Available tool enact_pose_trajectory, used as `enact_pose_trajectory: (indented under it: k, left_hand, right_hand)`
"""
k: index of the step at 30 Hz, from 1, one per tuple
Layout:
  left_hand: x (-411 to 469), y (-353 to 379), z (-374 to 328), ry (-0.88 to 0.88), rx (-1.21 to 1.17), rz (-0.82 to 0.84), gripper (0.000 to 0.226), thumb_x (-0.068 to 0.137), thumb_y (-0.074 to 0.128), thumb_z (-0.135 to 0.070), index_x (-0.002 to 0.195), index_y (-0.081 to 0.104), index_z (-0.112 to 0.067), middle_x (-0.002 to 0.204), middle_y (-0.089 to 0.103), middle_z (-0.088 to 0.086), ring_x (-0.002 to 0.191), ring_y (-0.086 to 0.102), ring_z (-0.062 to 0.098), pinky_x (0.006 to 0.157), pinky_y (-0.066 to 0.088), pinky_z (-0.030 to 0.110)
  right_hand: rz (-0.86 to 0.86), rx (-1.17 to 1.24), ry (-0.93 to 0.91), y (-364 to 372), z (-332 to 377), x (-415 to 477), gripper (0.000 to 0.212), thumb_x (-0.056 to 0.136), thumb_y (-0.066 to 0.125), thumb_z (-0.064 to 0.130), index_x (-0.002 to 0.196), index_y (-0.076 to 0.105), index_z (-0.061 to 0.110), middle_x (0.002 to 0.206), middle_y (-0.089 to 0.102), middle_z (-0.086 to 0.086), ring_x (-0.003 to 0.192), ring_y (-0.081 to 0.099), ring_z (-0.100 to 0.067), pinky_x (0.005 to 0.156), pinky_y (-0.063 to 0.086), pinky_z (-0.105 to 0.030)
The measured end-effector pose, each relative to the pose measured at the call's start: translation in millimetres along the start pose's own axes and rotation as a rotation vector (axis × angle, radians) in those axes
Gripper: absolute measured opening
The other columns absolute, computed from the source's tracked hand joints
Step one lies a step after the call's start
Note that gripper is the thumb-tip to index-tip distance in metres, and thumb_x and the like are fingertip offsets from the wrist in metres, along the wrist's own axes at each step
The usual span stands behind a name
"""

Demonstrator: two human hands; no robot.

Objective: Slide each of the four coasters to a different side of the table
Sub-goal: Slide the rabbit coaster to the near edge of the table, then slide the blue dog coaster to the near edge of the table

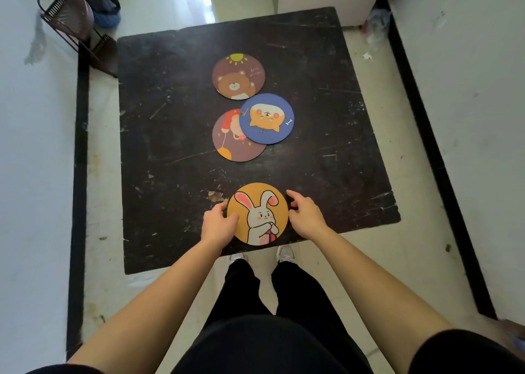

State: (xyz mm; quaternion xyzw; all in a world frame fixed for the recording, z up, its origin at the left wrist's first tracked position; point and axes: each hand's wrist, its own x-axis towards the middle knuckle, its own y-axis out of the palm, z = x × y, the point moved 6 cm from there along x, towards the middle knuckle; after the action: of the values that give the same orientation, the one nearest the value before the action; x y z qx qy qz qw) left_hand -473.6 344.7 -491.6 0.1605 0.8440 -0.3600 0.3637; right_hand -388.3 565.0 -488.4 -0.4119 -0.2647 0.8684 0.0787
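An orange rabbit coaster (262, 207) lies at the near edge of the black table (170, 135). My left hand (218, 226) rests on its left rim with the thumb on top. My right hand (305, 213) touches its right rim, fingers curled. Near the table's middle, a blue dog coaster (267, 118) overlaps a mauve balloon coaster (231, 143). A brown bear coaster (238, 76) lies just beyond them, flat and on its own.
A dark wire rack (74, 24) stands off the table's far left corner beside a blue bundle (106, 13). White walls with black skirting run along both sides. A crumpled plastic bag (376, 25) lies at the far right. My feet stand below the near edge.
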Motion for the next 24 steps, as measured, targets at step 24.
enact_pose_trajectory:
  k: [24]
  left_hand:
    - [-123.4,-57.1,-295.5,1.040,0.511,-0.593,0.069,0.097,0.023,-0.054,0.154,0.015,-0.018,0.164,0.001,0.012,0.150,-0.002,0.029,0.119,0.004,0.054]
  right_hand:
    - [-1.000,-0.426,-0.469,-275.7,82.8,-70.3,0.074,0.097,0.041,0.056,0.158,0.014,0.023,0.165,0.007,-0.016,0.151,0.016,-0.036,0.117,0.026,-0.054]
